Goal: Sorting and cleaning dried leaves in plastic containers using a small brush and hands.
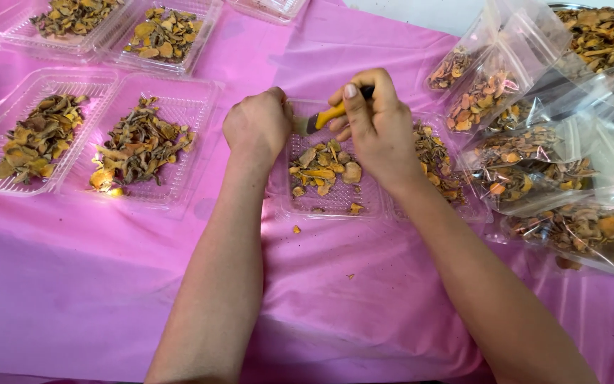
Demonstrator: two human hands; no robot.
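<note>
My right hand (372, 126) grips a yellow-handled utility knife (327, 116), its blade pointing left toward my left hand (257, 126). The left hand is a closed fist at the far left rim of a clear plastic clamshell tray (325, 206); what it holds is hidden. The tray holds dried orange-brown root slices (325, 171) in the half under my hands, and more slices (436, 160) in its right half. Both hands hover right over the tray's back edge.
Two open clamshell trays of dried slices (136, 146) (33, 139) lie at left, two more (161, 32) (72, 16) behind them. Several filled clear zip bags (534, 153) pile at right, with a heap of slices (605, 35) at top right. A pink cloth (349, 299) covers the table.
</note>
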